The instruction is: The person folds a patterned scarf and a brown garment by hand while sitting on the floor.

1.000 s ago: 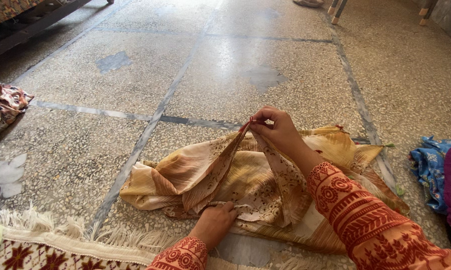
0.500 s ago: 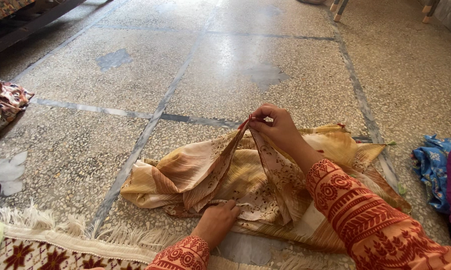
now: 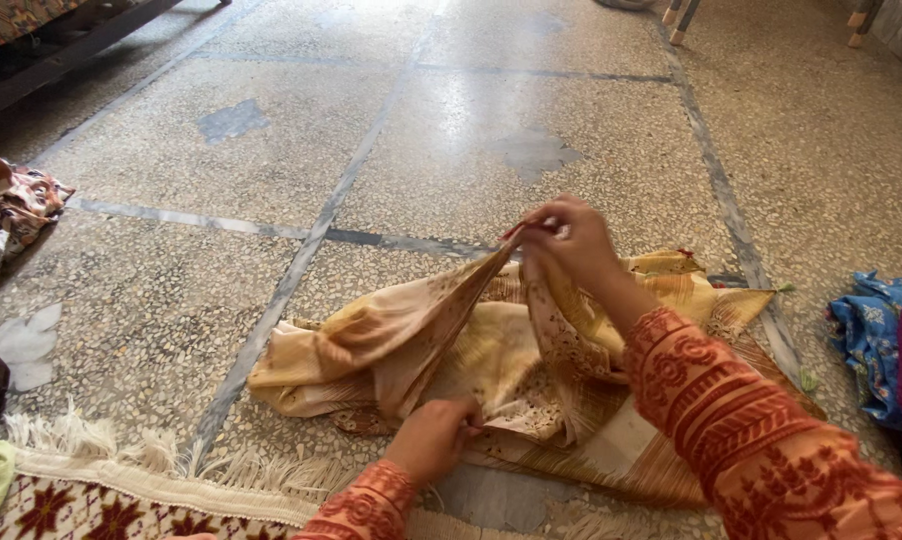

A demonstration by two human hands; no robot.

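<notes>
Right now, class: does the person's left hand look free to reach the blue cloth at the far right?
Probably not: the left hand grips the beige cloth, and the right arm lies between it and the blue cloth.

No packages, labels, signs or screens anywhere in view

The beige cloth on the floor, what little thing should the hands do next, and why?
Probably draw the right hand up and away, so the beige cloth pulls taut. That hand pinches a corner raised above the floor, the left hand grips the near edge low down, and the fabric between them sags in loose folds.
</notes>
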